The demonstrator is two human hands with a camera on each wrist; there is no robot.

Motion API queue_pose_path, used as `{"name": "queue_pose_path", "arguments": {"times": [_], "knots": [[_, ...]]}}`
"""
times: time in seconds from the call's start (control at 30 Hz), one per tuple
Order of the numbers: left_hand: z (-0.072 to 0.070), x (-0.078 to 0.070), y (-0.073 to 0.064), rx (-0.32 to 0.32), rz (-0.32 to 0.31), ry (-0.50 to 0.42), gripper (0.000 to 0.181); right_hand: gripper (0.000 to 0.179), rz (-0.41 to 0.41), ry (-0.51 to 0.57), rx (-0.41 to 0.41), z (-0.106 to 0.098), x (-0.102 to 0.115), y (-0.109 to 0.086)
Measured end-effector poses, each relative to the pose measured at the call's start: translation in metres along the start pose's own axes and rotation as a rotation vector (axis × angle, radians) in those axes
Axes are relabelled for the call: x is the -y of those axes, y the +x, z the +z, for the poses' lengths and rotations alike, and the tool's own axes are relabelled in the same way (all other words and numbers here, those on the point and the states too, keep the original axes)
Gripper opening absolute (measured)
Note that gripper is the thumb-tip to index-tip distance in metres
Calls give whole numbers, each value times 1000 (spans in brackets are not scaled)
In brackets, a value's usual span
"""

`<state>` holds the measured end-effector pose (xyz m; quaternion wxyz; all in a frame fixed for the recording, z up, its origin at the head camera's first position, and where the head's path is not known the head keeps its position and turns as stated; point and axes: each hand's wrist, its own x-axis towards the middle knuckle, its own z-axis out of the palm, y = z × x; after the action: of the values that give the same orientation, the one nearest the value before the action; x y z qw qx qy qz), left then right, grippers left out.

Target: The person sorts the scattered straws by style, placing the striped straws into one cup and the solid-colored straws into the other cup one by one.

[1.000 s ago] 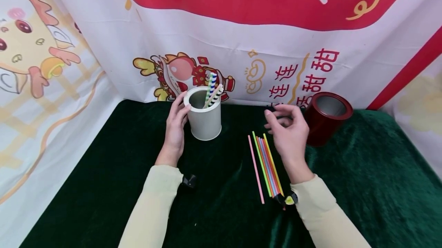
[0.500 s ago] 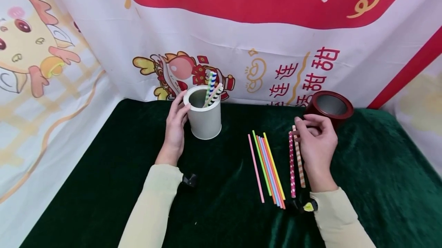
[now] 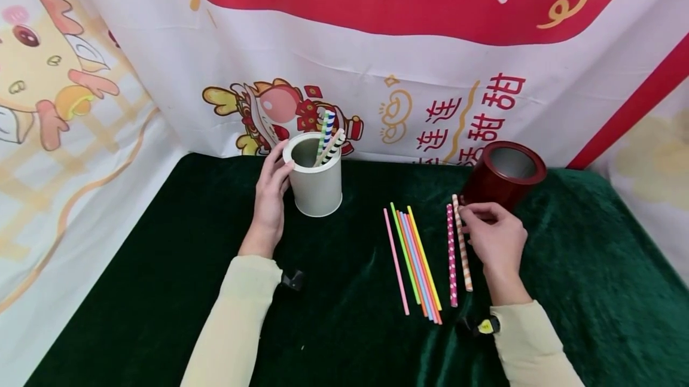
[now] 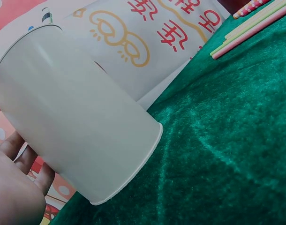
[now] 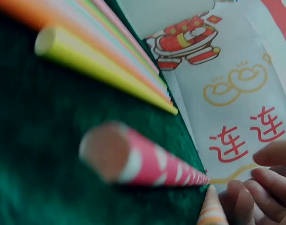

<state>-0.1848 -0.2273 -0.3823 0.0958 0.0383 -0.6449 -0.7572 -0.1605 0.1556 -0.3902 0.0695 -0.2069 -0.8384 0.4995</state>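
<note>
My left hand [image 3: 270, 195] holds the left side of a white cylindrical canister [image 3: 317, 192], its thumb near the rim and its fingers behind. Several striped straws [image 3: 329, 142] stand tilted inside it. In the left wrist view, the canister wall [image 4: 82, 117] fills much of the picture. My right hand [image 3: 497, 240] is loosely curled, fingertips at the upper part of an orange-and-white striped straw [image 3: 463, 249] lying on the cloth. To its left lies a pink polka-dot straw [image 3: 451, 255]. In the right wrist view, the striped straw [image 5: 212, 211] shows beside the fingers, not visibly between them.
A row of several thin plain coloured straws [image 3: 417, 261] lies mid-table on the green velvet cloth [image 3: 334, 327]. Behind my right hand stands a dark red cylindrical canister [image 3: 503, 180]. A printed white backdrop [image 3: 242, 46] hangs along the table's far edge.
My right hand has moved right from above the plain straws, then slightly toward me beside the striped straw, uncovering both patterned straws. My left hand and the white canister have stayed in place.
</note>
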Motion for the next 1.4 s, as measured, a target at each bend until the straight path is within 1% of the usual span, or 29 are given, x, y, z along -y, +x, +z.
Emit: {"name": "queue_pose_path", "arguments": {"times": [0.17, 0.37, 0.5, 0.67, 0.87, 1.07, 1.27, 1.4], "knots": [[-2, 1, 1, -3, 15, -6, 51, 33, -18, -154, 58, 0, -4, 4], [-1, 2, 0, 2, 12, -4, 53, 35, -16, -239, 123, -1, -10, 7], [-1, 1, 0, 3, 9, -1, 53, 34, -30, -285, 158, -1, -12, 8], [0, 1, 0, 2, 14, 0, 53, 33, -46, -309, 173, -1, -12, 8], [0, 1, -1, 1, 12, 1, 54, 34, -28, -315, 193, -1, -12, 8], [0, 1, -1, 0, 14, 1, 53, 35, -32, -314, 199, 0, -9, 7], [-1, 2, 0, -2, 16, -1, 54, 38, -20, -299, 240, -3, -5, 7], [-1, 2, 0, -1, 6, -1, 54, 38, -41, -300, 262, -5, -2, 6]]}}
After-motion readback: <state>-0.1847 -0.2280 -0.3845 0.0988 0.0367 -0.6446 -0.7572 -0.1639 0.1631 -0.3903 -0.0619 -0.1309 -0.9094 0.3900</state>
